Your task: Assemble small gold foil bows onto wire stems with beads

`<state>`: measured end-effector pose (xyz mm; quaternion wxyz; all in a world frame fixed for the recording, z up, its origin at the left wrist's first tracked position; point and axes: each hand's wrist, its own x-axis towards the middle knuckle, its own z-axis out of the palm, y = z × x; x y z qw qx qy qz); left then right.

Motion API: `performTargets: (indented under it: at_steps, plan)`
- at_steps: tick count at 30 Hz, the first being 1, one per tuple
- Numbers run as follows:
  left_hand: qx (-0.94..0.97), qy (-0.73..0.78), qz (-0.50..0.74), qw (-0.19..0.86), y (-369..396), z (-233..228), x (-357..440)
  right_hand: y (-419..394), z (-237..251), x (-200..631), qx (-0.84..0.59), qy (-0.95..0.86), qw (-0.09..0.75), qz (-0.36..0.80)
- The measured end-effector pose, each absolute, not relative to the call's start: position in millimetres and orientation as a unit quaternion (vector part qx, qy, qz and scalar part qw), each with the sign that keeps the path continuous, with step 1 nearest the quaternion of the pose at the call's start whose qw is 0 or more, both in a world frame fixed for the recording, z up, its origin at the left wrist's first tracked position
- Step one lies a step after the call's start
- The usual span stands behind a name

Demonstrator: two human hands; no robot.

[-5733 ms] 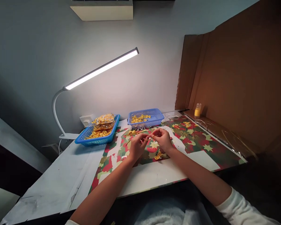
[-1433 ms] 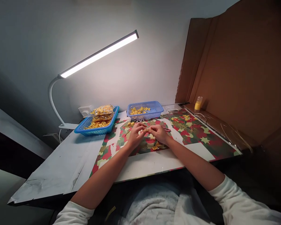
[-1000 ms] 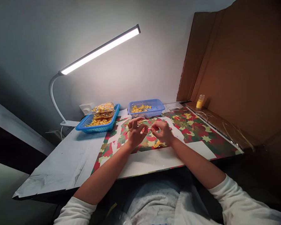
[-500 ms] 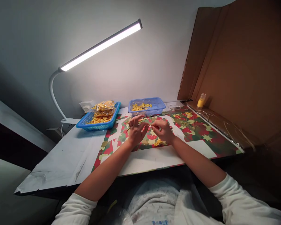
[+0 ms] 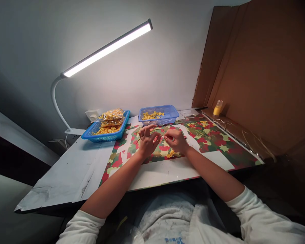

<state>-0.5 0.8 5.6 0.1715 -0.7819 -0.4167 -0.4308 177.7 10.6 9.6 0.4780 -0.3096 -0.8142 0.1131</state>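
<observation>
Over the patterned mat, my left hand (image 5: 147, 141) pinches a thin yellowish cord (image 5: 162, 137) between thumb and forefinger, its other fingers raised. The fingertips of my right hand (image 5: 177, 139) are closed on the same cord, a short way to the right. Just below the hands lies a yellow ribbon bow (image 5: 170, 154); whether it is joined to the cord I cannot tell. More thin cords (image 5: 152, 128) lie behind my left hand, partly hidden by the fingers.
Left, a blue basket (image 5: 105, 136) holds yellow bows and a filled clear bag (image 5: 113, 117). Behind the hands, a second blue basket (image 5: 171, 118) contains yellow bows. Loose bows and cords (image 5: 203, 130) lie at right, near a yellow bottle (image 5: 218, 108). A lit lamp (image 5: 109, 49) hangs overhead.
The view has shifted slightly. My hands stay pinched on the cord, with only a small movement of the fingers; the bow and baskets have not moved.
</observation>
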Motion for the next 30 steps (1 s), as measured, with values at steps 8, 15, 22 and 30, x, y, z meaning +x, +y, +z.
performTargets:
  at_steps: [8,15,22,30]
  plan:
    - [-0.798,-0.427,-0.398,0.154,-1.1,6.6,-0.1,14.6,6.9,179.5,-0.328,-0.817,0.461,0.107]
    - [-0.801,-0.415,-0.403,0.154,0.6,6.1,-0.4,16.6,4.9,180.4,-0.333,-0.816,0.458,0.115]
    - [-0.809,-0.413,-0.397,0.131,0.8,6.2,0.7,15.5,6.8,179.9,-0.319,-0.829,0.442,0.127]
    - [-0.813,-0.448,-0.373,0.004,3.6,8.4,3.8,15.6,9.0,175.1,-0.375,-0.782,0.459,0.193]
